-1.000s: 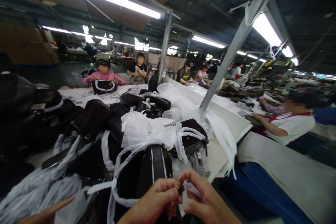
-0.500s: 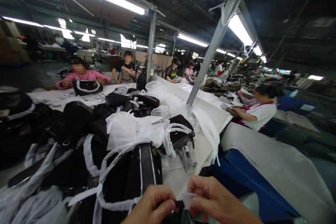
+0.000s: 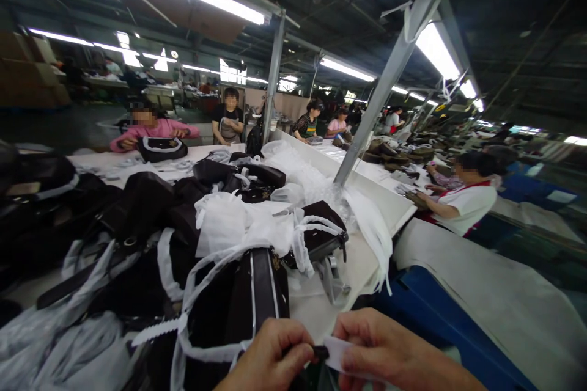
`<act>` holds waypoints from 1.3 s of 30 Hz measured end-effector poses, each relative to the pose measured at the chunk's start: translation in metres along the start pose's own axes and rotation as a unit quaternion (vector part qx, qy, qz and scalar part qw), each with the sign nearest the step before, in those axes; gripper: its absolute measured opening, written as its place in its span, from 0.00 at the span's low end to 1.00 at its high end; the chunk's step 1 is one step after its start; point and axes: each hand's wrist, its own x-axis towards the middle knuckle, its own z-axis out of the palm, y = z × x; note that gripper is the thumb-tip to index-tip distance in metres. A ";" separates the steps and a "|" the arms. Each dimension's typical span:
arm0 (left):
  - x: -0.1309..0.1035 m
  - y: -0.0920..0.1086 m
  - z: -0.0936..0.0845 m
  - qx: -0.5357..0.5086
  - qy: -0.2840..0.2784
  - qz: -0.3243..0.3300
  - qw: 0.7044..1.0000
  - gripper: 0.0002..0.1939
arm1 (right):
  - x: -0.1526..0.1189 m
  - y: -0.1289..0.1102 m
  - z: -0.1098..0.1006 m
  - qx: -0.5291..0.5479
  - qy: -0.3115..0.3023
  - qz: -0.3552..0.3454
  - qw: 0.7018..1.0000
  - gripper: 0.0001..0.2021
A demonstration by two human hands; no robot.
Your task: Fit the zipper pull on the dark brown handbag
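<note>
Since the earlier frames the view has swung slightly rightward and down, and both hands sit lower at the bottom edge. The white tag (image 3: 338, 351) now shows more plainly between them. The left hand (image 3: 275, 357) pinches a small dark part (image 3: 320, 352) just right of the dark bag (image 3: 247, 311); the right hand (image 3: 385, 351) pinches the white tag, touching that part. Behind the dark bag lies white wrapping (image 3: 238, 226) on the table (image 3: 312, 311), unchanged.
</note>
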 end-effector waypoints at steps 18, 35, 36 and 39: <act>-0.001 0.002 0.001 0.049 0.002 0.008 0.999 0.10 | 0.007 -0.003 0.001 -0.036 0.003 0.023 0.999 0.08; 0.000 -0.008 0.009 0.042 0.012 0.045 0.998 0.09 | -0.005 -0.002 -0.001 -0.166 0.059 0.000 0.984 0.05; 0.001 -0.008 0.008 0.038 0.011 0.045 0.998 0.09 | -0.005 -0.002 -0.001 -0.169 0.055 0.001 0.984 0.06; 0.000 -0.003 0.006 0.024 0.017 0.030 0.999 0.10 | -0.005 -0.002 -0.001 -0.168 0.049 -0.004 0.985 0.06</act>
